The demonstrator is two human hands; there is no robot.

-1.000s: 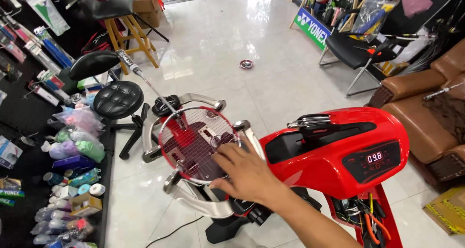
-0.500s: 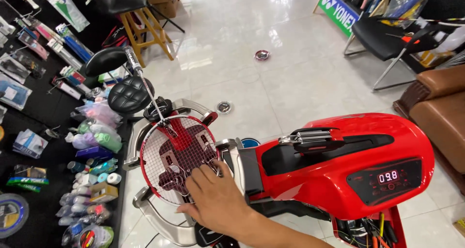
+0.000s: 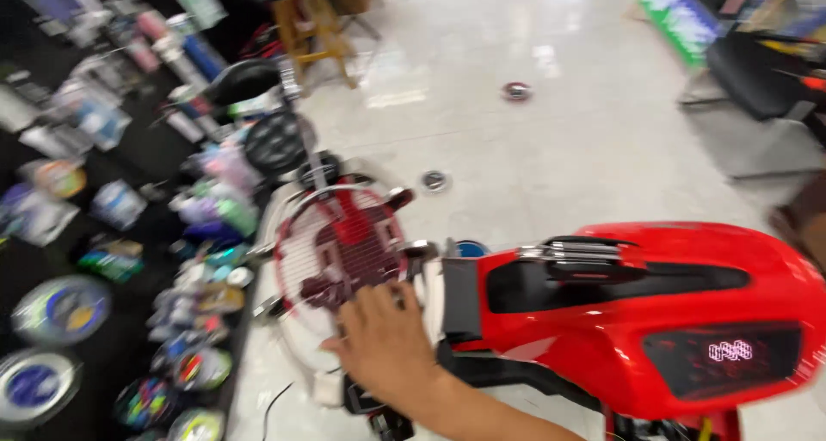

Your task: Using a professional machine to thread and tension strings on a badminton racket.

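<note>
Fingers [image 3: 379,302] of right hand [image 3: 385,342] spread flat, resting on racket [image 3: 337,253] strings at near rim; nothing gripped. Racket lies just ahead of fingertips, clamped flat in cradle, likely so strings stay reachable. Red machine [image 3: 654,320] right of fingers. Left hand out of frame. Motion blur; shelf goods [image 3: 206,269] left unclear.

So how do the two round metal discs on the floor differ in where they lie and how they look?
The nearer floor disc lies close beside the racket clamped in the red stringing machine; the farther floor disc sits out on open tile, away from it. The nearer one looks silver-grey; the farther one shows a darker, reddish centre. The right hand rests on the racket's strings, close to neither. Both discs are small, round and flat on the pale glossy floor.
</note>
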